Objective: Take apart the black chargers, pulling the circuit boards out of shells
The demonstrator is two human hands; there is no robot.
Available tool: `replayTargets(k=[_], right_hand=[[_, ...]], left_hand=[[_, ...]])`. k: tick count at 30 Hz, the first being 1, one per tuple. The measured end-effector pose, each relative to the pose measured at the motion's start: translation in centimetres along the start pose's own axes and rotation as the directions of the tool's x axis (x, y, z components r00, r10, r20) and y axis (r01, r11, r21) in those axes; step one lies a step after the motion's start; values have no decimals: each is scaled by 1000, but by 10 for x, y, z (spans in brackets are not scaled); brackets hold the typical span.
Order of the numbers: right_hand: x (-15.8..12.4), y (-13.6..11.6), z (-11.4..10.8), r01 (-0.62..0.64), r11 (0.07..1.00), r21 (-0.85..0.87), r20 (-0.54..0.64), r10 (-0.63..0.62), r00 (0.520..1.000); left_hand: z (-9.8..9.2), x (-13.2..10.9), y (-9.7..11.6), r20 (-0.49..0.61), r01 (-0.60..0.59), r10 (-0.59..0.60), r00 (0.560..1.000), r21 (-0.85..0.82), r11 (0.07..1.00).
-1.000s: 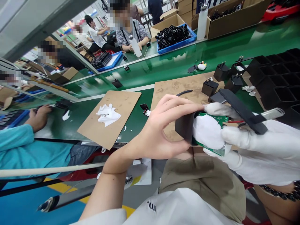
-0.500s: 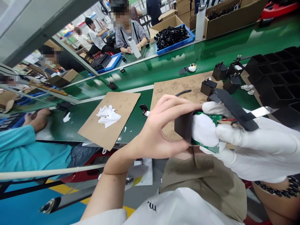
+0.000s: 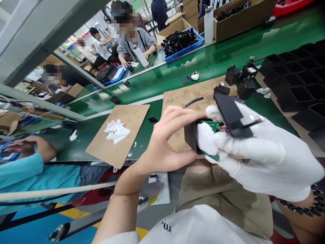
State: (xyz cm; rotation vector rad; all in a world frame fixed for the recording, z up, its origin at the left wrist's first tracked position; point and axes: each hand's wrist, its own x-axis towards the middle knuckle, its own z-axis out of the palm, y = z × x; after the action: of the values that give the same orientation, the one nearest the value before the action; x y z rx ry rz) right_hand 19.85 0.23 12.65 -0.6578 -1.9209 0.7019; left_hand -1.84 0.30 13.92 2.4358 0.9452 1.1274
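Note:
My bare left hand [image 3: 165,142] pinches a small black housing [image 3: 190,135] between thumb and fingers, above the near edge of the bench. My right hand [image 3: 259,152], in a white glove, presses a green circuit board [image 3: 210,126] into that housing with thumb and forefinger. The same gloved hand also grips a black-handled tool with a metal tip [image 3: 233,115], which lies across its fingers. Red wires show at the board's right edge.
A brown cardboard mat [image 3: 182,96] lies under my hands, another [image 3: 122,135] with crumpled white paper [image 3: 116,130] to the left. Black chargers [image 3: 232,75] and black compartment trays [image 3: 299,81] stand right. A person in a teal sleeve [image 3: 22,169] sits left; others work across the green belt.
My hands and the assembly have shifted slightly left and up. The tool in my gloved hand has swung so its handle points more toward the camera.

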Motion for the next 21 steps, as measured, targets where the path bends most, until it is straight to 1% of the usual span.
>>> replayTargets(k=[2,3,4,6,7,8,9,10,11,13,14,15,17,19,21], right_hand=[[-6,6,4,81,989,-124,23,-78,997],[-10,10,6,89,981,-175,38,-83,996],[-13,15,7,67,976,-208,61,-55,997],[-18,28,9,-53,976,-209,122,80,989],[-20,35,9,-120,973,-197,148,150,978],[-21,42,8,-179,966,-187,162,210,964],[-22,49,7,-230,958,-171,150,257,955],[-24,55,6,-277,950,-145,108,294,950],[-25,61,5,-322,940,-114,38,328,944],[-30,70,6,-398,914,-80,-125,387,914],[-32,73,9,-424,901,-96,-187,402,896],[-35,75,13,-439,888,-137,-227,403,887],[-40,75,28,-441,852,-282,-245,380,892],[-44,71,47,-417,790,-449,-222,354,909],[-44,68,68,-389,715,-582,-194,342,919]], left_hand=[[5,-1,-5,-30,33,-33,999,11,999],[9,-3,-10,-54,53,-52,997,12,999],[15,-6,-15,-86,72,-72,994,2,997],[30,-13,-30,-141,141,-149,979,-66,988],[39,-18,-38,-150,199,-217,965,-127,972],[48,-22,-47,-136,274,-303,943,-197,941],[58,-27,-55,-100,355,-391,915,-261,898],[68,-31,-63,-58,429,-468,882,-311,848],[77,-34,-70,-11,493,-529,849,-345,798],[92,-38,-82,49,579,-607,793,-369,727],[96,-39,-86,69,608,-630,773,-364,706],[99,-39,-89,86,627,-643,761,-349,696],[95,-38,-90,126,647,-641,757,-276,711],[79,-36,-85,225,628,-591,775,-158,762],[50,-30,-80,357,568,-519,777,-41,822]])
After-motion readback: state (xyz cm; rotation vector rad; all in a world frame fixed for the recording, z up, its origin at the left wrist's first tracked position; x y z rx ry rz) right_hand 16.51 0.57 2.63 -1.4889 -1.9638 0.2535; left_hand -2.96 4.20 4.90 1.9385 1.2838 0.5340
